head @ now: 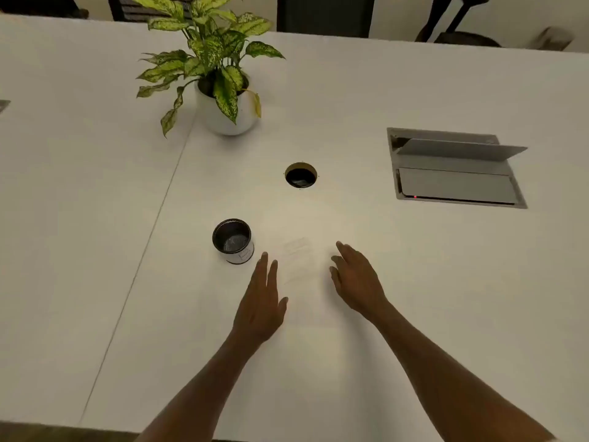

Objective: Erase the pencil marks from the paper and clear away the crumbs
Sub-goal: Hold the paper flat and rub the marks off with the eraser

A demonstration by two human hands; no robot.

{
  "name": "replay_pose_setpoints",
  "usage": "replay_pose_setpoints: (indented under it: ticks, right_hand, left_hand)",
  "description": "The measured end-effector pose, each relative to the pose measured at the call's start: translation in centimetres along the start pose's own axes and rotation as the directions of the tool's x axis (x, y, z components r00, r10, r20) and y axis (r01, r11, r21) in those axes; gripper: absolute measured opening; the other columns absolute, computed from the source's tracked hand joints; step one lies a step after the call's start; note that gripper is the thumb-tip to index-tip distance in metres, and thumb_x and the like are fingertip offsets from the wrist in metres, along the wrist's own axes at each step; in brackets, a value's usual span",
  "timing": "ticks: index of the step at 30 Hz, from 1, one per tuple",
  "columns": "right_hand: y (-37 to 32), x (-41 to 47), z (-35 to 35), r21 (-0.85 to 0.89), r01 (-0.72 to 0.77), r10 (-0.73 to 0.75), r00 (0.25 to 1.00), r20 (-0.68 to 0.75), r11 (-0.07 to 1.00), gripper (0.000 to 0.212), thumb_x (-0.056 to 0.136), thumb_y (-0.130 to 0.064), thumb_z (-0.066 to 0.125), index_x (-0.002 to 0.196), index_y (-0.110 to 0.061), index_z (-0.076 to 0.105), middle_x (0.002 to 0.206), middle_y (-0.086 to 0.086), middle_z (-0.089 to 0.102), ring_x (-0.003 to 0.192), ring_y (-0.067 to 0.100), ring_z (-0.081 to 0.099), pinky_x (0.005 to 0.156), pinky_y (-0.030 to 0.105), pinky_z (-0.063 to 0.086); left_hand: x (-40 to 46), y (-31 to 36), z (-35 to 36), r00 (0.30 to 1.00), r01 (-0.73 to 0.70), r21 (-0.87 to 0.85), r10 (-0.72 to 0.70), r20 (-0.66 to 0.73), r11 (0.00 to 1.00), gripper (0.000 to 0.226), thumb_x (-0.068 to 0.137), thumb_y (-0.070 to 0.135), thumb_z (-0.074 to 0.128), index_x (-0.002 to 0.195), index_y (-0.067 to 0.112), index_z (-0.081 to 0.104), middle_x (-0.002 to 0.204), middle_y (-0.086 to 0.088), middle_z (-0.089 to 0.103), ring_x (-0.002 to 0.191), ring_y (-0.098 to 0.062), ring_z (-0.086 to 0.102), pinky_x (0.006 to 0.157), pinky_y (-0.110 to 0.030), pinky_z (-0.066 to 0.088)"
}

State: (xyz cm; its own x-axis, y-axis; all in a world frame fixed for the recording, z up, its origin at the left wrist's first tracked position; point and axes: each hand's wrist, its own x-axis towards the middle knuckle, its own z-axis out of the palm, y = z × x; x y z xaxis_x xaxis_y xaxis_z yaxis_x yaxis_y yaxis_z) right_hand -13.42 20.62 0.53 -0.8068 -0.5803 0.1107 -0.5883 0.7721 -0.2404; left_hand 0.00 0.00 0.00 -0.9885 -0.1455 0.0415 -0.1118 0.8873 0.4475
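Both my forearms reach in over white table [414, 282]. Left hand [262, 303] flat, fingers straight, holding nothing. Right hand [357, 280] loosely spread, holding nothing. Paper [298, 261] lies between hands, faint, marks barely legible. Black cup [232, 240] just left of paper. Potted plant [220, 74] farther back.

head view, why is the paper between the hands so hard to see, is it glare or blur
Head view: the paper is washed out, white on the white table under a warm bright patch, its marks barely faint; slight softness overall; wide-angle bending curves the table edges; the left hand and right hand stay clear.
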Motion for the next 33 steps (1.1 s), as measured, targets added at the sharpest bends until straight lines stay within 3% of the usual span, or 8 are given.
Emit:
replay_pose_setpoints:
  ticks: [6,12,18,22,26,28,30,33]
  right_hand:
    - [0.6,-1.1,4.7,0.001,0.047,-0.046,0.992,0.115,0.999,0.031,0.094,-0.02,0.046,0.11,-0.002,0.066,0.136,0.019,0.056,0.127,0.034,0.051,0.106,0.046,0.042]
    - [1.1,-0.8,8.0,-0.028,0.058,-0.054,0.993,0.103,0.998,0.036,0.094,-0.015,0.05,0.126,0.001,0.057,0.144,0.02,0.047,0.136,0.033,0.042,0.115,0.046,0.031]
    - [1.5,-1.6,9.2,0.097,0.038,-0.042,0.998,0.043,0.995,0.041,0.098,-0.014,0.049,0.135,0.001,0.052,0.151,0.016,0.039,0.144,0.027,0.031,0.117,0.046,0.027]
    - [1.7,-1.5,9.2,0.106,0.029,-0.036,0.997,0.061,0.994,0.041,0.099,-0.017,0.046,0.136,-0.001,0.052,0.153,0.014,0.037,0.145,0.025,0.028,0.119,0.044,0.024]
    - [1.6,-1.6,9.1,0.139,-0.006,0.002,1.0,0.031,0.99,0.038,0.098,-0.019,0.048,0.131,-0.003,0.057,0.152,0.014,0.038,0.144,0.025,0.03,0.119,0.044,0.022]
    - [1.6,-1.6,9.0,0.175,-0.047,0.058,0.996,-0.062,0.983,0.034,0.095,-0.017,0.054,0.126,-0.003,0.059,0.15,0.016,0.04,0.143,0.028,0.033,0.119,0.045,0.023]
    - [2.0,-1.8,8.8,0.274,-0.167,0.221,0.959,-0.178,0.947,0.033,0.093,-0.014,0.059,0.124,-0.003,0.059,0.146,0.017,0.045,0.138,0.029,0.038,0.116,0.043,0.028]
    - [2.6,-1.7,8.4,0.399,-0.382,0.487,0.849,-0.205,0.834,0.039,0.093,-0.017,0.062,0.129,-0.002,0.055,0.138,0.015,0.046,0.126,0.026,0.041,0.108,0.027,0.031]
  left_hand:
    - [-0.4,-1.8,4.3,0.98,0.133,-0.011,-0.13,0.149,0.991,0.088,0.089,0.027,0.074,0.157,-0.004,0.027,0.168,-0.021,0.017,0.155,-0.036,0.023,0.119,-0.05,0.038]
    - [3.1,-3.2,6.3,0.997,0.043,-0.028,-0.041,0.063,0.999,0.093,0.091,0.052,0.058,0.156,-0.006,0.025,0.168,-0.022,0.019,0.156,-0.035,0.019,0.123,-0.046,0.029]
    - [9.3,-3.7,5.6,0.987,-0.043,-0.071,0.054,0.154,0.997,0.136,0.072,0.077,0.071,0.163,0.005,0.0,0.172,-0.006,-0.007,0.159,-0.017,-0.01,0.127,-0.03,-0.004]
    - [10.2,-4.2,6.7,0.956,0.025,-0.043,-0.011,0.294,0.999,0.153,0.059,0.094,0.066,0.162,0.011,-0.01,0.171,-0.001,-0.019,0.156,-0.013,-0.02,0.129,-0.034,-0.005]
    - [9.4,-4.4,8.3,0.979,0.003,0.084,-0.02,0.202,0.996,0.145,0.063,0.102,0.047,0.163,0.006,0.006,0.173,-0.005,-0.005,0.159,-0.018,-0.009,0.13,-0.043,0.007]
    - [9.5,-4.5,8.5,0.982,0.0,0.099,-0.018,0.186,0.995,0.142,0.064,0.102,0.045,0.163,0.005,0.011,0.173,-0.005,-0.001,0.16,-0.02,-0.005,0.13,-0.043,0.008]
    - [9.6,-4.6,8.6,0.983,-0.002,0.121,-0.02,0.185,0.993,0.14,0.065,0.102,0.043,0.162,0.005,0.015,0.173,-0.005,0.001,0.16,-0.02,-0.003,0.13,-0.042,0.007]
    - [9.6,-4.5,8.6,0.981,0.008,0.128,-0.033,0.19,0.992,0.135,0.067,0.098,0.046,0.162,0.006,0.02,0.173,-0.004,0.003,0.16,-0.019,-0.002,0.13,-0.041,0.006]
